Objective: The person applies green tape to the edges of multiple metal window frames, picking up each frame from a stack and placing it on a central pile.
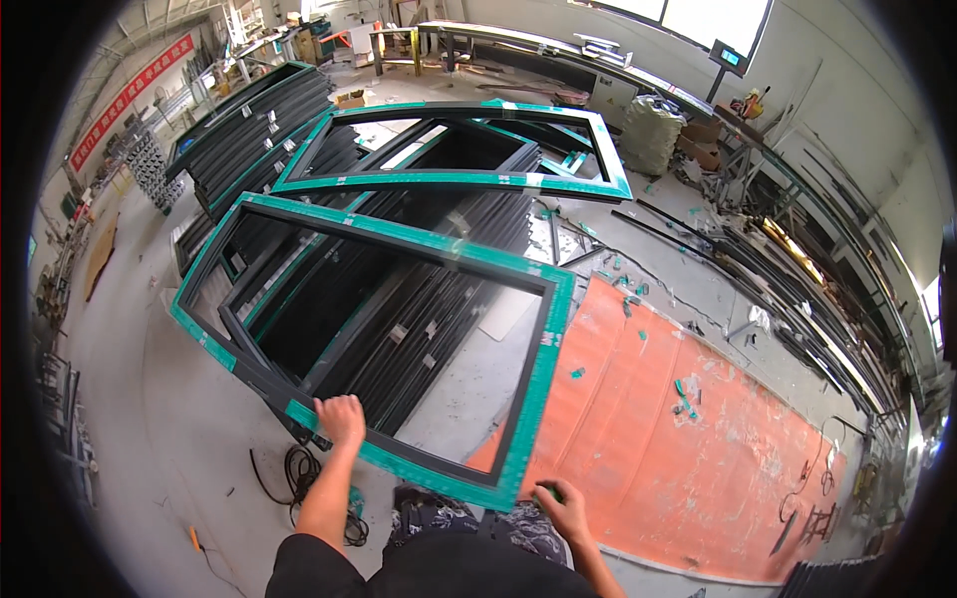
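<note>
A dark window frame [547, 339] faced with green tape lies tilted across the stack below, its near side close to my body. My left hand [341, 421] is closed over that near side, next to a stretch where the dark profile shows bare. Just off the near right corner, my right hand [564, 510] is closed, with thumb and fingers curled together. Whatever it pinches is too small and dark to make out. A second green-taped frame [449, 179] rests farther back on the pile. Beneath both is a stack of dark frames [399, 329].
An orange-red mat [678, 429] with green tape scraps covers the floor to the right. Long dark profiles [788, 289] lie along the right wall. A coiled black hose [299, 473] lies on the floor by my left forearm. More stacked frames [239, 140] stand at the back left.
</note>
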Tool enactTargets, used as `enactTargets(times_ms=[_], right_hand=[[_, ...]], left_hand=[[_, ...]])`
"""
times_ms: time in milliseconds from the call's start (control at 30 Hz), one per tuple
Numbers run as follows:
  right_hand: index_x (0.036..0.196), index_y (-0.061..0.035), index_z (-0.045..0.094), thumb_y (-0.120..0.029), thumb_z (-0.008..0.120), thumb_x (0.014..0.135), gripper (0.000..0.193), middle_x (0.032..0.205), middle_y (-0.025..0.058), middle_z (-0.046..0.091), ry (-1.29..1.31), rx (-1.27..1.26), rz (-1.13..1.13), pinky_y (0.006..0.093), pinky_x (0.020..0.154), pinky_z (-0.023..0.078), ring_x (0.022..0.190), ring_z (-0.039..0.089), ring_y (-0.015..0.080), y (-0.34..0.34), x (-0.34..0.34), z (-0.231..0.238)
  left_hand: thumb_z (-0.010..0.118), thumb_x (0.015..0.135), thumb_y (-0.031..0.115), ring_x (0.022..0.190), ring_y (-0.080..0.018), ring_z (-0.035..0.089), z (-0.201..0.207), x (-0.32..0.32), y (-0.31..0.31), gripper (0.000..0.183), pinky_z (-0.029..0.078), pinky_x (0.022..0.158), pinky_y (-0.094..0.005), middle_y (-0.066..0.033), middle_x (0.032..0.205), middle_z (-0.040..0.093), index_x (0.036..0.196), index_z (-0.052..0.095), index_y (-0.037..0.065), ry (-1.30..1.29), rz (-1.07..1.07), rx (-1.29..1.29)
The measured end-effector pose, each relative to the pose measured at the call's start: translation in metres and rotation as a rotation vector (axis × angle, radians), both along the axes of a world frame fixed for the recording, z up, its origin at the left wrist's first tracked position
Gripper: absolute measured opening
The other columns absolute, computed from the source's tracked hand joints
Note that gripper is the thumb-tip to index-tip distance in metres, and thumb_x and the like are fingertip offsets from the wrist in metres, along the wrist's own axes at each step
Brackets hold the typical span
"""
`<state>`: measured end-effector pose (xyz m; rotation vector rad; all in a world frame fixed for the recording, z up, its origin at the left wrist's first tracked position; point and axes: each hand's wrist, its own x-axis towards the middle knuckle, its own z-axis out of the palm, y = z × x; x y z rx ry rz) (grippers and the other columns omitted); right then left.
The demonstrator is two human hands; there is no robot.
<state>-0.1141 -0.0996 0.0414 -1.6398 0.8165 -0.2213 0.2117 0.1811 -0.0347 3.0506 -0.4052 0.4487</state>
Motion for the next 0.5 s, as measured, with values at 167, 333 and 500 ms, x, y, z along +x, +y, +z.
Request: enactTargets(times_ms=[167,333,500], right_hand=[[0.099,0.0042,0.058,-0.016,0.057,0.087,0.023,0.079,0.0144,0.065,-0.020,0.425,-0.319,0.0302,0.053,0.050,0.061,0.061,0.0189,-0.112,-0.108,0.011],[0.098,0.0044,0.056,-0.020,0.052,0.089,0.026,0.074,0.0137,0.063,-0.007,0.444,-0.454,0.0282,0.051,0.049,0.057,0.060,0.0190,-0.201,-0.154,0.021],[0.098,0.0037,0.057,-0.021,0.052,0.088,0.027,0.074,0.0138,0.063,-0.128,0.417,-0.536,0.0279,0.050,0.050,0.056,0.060,0.0188,-0.240,-0.144,0.022]], left_hand=[[0.046,0.089,0.032,0.075,-0.0290,0.058,-0.009,-0.136,-0.149,0.035,0.039,0.077,-0.0472,-0.0103,0.070,0.061,0.068,0.062,0.009,0.140,-0.257,-0.084],[0.043,0.093,0.034,0.076,-0.0361,0.060,-0.014,-0.189,-0.211,0.031,0.045,0.071,-0.0481,-0.0153,0.079,0.064,0.087,0.057,0.008,0.357,0.027,-0.233],[0.041,0.093,0.034,0.091,-0.0402,0.058,-0.009,-0.168,-0.220,0.036,0.044,0.079,-0.0489,-0.0217,0.094,0.062,0.095,0.055,0.002,0.487,0.163,-0.543]])
